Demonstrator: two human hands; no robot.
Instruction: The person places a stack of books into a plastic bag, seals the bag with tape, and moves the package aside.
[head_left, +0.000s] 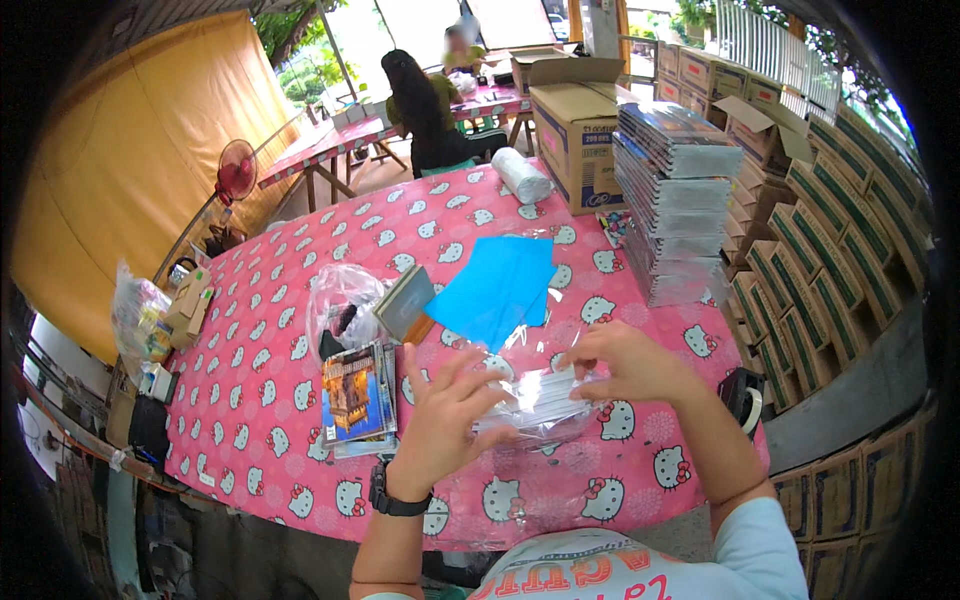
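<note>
On a pink patterned surface (250, 430), white slips (545, 393) lie in or under clear plastic (535, 432) (which of the two, I cannot tell). The person's left hand (440, 415) spreads beside them, its grip wide and loose; the right hand (628, 362) curls at their right edge, its hold unclear. So lightly steadied, the slips could fan out, or the slick plastic could slide or crease.
</note>
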